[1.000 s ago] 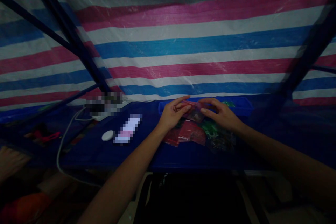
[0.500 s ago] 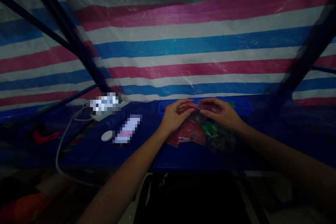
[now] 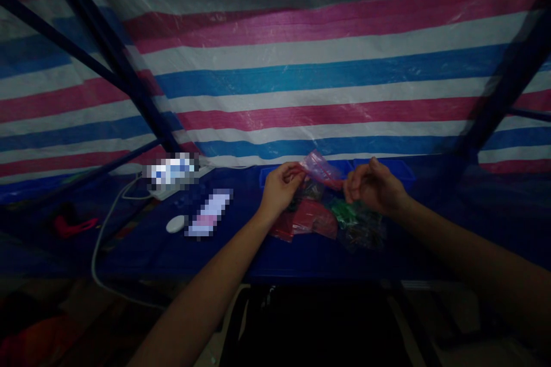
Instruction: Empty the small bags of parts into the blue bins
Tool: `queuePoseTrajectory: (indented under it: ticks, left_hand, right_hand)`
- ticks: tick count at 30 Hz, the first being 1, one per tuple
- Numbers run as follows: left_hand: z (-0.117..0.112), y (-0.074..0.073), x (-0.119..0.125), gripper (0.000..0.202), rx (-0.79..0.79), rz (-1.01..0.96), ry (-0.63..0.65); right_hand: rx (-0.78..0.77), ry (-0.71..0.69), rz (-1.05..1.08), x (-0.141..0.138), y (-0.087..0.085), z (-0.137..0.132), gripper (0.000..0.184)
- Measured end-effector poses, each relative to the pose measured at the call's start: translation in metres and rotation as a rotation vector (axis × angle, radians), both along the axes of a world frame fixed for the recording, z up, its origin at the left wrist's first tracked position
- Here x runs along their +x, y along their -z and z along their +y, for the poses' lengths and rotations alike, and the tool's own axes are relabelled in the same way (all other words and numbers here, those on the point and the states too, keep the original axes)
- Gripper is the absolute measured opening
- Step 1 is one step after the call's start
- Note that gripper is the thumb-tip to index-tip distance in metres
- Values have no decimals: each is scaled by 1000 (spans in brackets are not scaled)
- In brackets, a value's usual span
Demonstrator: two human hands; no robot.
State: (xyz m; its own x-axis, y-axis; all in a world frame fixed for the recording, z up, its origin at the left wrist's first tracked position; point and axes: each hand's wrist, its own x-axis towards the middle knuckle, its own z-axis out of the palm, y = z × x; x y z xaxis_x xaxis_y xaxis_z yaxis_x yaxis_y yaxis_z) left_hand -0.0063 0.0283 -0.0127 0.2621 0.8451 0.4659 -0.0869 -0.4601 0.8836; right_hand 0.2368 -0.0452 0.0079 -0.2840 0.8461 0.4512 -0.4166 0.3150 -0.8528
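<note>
My left hand [image 3: 280, 187] and my right hand [image 3: 375, 188] both pinch a small pinkish see-through plastic bag [image 3: 321, 171], held between them above the dark blue table [image 3: 181, 246]. The fingers of both hands are closed on the bag's edges. Under the hands lie red plastic bags [image 3: 310, 219] and green plastic bags [image 3: 353, 219] in a loose heap. A shallow blue tray [image 3: 396, 168] sits just behind the hands.
A white round object [image 3: 176, 223] and a blurred-out flat item [image 3: 209, 213] lie to the left. A white power strip [image 3: 172, 175] with a cable [image 3: 100, 241] stands further left. A striped tarp [image 3: 301, 69] hangs behind, with dark poles at both sides.
Both hands lifted the pinkish bag up off the heap and drew apart, so the bag now stands raised between them. The right hand curled into a tighter pinch.
</note>
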Motion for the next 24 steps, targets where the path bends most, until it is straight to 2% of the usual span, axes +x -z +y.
queuePoseTrajectory:
  ticks: [3, 5, 9, 13, 15, 18, 19, 20, 24]
  left_hand:
    - [-1, -3, -1, 29, 38, 22, -15]
    - [-4, -5, -1, 31, 51, 28, -10]
    - [-9, -8, 0, 32, 61, 42, -6]
    - [-11, -9, 2, 25, 48, 35, -12]
    - [-12, -10, 2, 22, 39, 29, -14]
    - [-15, -12, 1, 23, 30, 48, -18]
    - [-16, -12, 1, 23, 29, 57, -12]
    - [-17, -13, 1, 23, 31, 64, -1]
    - [-18, -13, 1, 21, 27, 79, 53]
  right_hand:
    - [-2, -31, -19, 1, 2, 0, 51]
    - [24, 12, -46, -1, 3, 0, 46]
    - [94, 189, -115, -1, 5, 3, 39]
    - [214, 377, -288, 4, 8, 5, 33]
    - [312, 355, -373, 5, 8, 4, 45]
    - [449, 286, -464, 1, 8, 2, 84]
    - [455, 297, -484, -2, 9, 2, 90]
    - [431, 325, -495, -5, 10, 2, 87]
    - [205, 429, -462, -11, 14, 6, 35]
